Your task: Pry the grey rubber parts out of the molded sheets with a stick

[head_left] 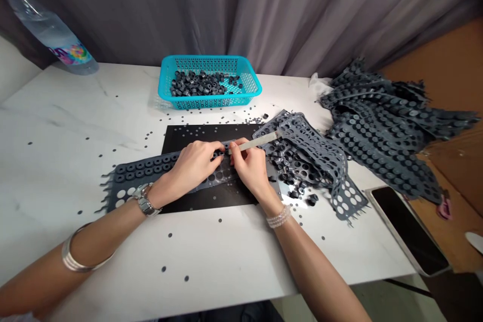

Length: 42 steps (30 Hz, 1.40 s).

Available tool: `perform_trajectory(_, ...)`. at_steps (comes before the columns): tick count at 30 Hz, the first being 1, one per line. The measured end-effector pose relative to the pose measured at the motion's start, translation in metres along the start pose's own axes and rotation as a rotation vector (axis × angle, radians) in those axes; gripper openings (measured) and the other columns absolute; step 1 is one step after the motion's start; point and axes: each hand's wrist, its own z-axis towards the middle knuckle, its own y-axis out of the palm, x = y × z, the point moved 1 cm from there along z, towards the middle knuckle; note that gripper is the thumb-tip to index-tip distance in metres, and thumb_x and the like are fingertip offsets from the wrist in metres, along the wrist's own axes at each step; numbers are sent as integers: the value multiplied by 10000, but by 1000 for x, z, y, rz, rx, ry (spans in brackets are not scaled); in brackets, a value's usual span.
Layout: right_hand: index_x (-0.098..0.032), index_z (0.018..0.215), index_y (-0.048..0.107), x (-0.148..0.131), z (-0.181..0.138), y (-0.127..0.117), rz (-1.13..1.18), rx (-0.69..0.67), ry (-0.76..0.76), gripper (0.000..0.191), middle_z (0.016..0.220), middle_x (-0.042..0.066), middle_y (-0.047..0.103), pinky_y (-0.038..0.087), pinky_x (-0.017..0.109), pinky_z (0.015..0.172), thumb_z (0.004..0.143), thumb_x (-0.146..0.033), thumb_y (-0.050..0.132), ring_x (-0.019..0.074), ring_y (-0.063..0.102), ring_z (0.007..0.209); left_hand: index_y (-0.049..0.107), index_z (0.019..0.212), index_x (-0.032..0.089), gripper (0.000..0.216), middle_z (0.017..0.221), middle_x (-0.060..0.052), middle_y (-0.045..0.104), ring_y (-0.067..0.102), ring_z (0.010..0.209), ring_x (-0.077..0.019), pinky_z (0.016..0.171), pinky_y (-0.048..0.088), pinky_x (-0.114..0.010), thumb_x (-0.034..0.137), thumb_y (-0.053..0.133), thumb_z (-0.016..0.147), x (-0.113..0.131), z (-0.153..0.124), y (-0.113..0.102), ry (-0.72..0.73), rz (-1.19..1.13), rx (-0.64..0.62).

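Note:
A dark grey rubber sheet (145,177) with rows of round ring parts and punched holes lies across a black mat (181,137). My left hand (198,161) rests on this sheet, fingers bent and closed at a ring near its upper edge; whether a part is pinched there I cannot make out. My right hand (247,161) grips a flat pale metal strip (260,141), its near end against the sheet beside my left fingertips. Loose black rubber rings (285,161) are heaped right of my right hand, partly under an emptied, hole-filled sheet (309,146).
A turquoise basket (209,103) holds many black rings at the back. Small black discs are scattered over the white table (124,251). Stacked rubber sheets (381,126), a phone (409,229) and pink-handled scissors (445,206) are on the right. A water bottle (53,30) stands back left.

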Motion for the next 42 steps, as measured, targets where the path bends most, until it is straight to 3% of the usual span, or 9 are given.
perform_trajectory(6, -202, 796, 617, -1, -2, 4, -103, -16, -66, 283, 676, 17, 659, 409, 245, 602, 958, -335, 427, 154, 611, 600, 726, 872, 174, 221, 508, 33, 482, 369, 456, -112, 516, 253, -267, 268, 527, 863, 0, 0, 4, 18, -68, -7)
perform_trajectory(11, -195, 794, 622, 0, 0, 7, -114, 13, -63, 260, 653, 14, 637, 406, 249, 612, 944, -327, 455, 150, 591, 578, 716, 768, 169, 133, 499, 68, 365, 333, 492, -80, 510, 250, -243, 274, 639, 797, -3, 1, -16, -16, -388, -88)
perform_trajectory(15, -195, 771, 620, 4, 2, 3, 27, 39, 43, 321, 563, -14, 579, 406, 240, 552, 942, -409, 454, 137, 553, 510, 693, 830, 173, 127, 598, 53, 430, 324, 492, -48, 443, 226, -202, 265, 728, 749, -17, 8, -39, -253, -968, -20)
perform_trajectory(19, -189, 771, 610, 7, 2, -4, 225, 160, 135, 363, 576, -19, 579, 418, 227, 508, 933, -476, 456, 121, 557, 499, 669, 788, 112, 20, 745, -26, 528, 385, 525, -26, 401, 288, -137, 131, 666, 783, -27, 15, -36, -531, -1579, -178)
perform_trajectory(22, -186, 774, 608, 5, 2, -11, 266, 232, 159, 348, 588, -18, 583, 428, 224, 499, 920, -478, 486, 114, 561, 495, 679, 802, 63, 113, 787, -85, 561, 453, 569, -40, 417, 363, -116, 68, 569, 826, -25, 15, -28, -698, -1764, -208)
perform_trajectory(26, -185, 789, 605, 3, 2, -14, 299, 254, 166, 319, 567, -26, 571, 431, 222, 501, 919, -459, 505, 107, 548, 482, 683, 841, 29, 165, 778, -114, 578, 515, 612, -70, 432, 407, -125, 40, 519, 826, -18, 14, -27, -722, -1873, -222)
perform_trajectory(36, -184, 754, 590, 3, 1, -5, 248, 128, 130, 347, 574, -20, 579, 415, 221, 502, 929, -467, 489, 111, 551, 488, 646, 754, 124, 96, 862, -101, 638, 586, 700, -100, 475, 432, -149, 169, 596, 823, -23, 14, -25, -659, -1827, -120)
perform_trajectory(39, -187, 755, 598, 5, 1, -2, 160, 52, 104, 340, 561, -20, 576, 405, 224, 502, 935, -450, 478, 121, 551, 490, 686, 858, 141, 88, 709, -19, 569, 483, 557, -57, 400, 291, -156, 182, 617, 822, -20, 11, -20, -551, -1488, -94)
perform_trajectory(42, -190, 702, 599, 4, 1, -1, 67, 30, 74, 354, 578, -9, 598, 399, 227, 505, 935, -427, 478, 126, 554, 494, 709, 1017, 169, 247, 564, 33, 495, 403, 466, -78, 434, 289, -210, 199, 517, 866, -13, 6, -16, -313, -813, -88)
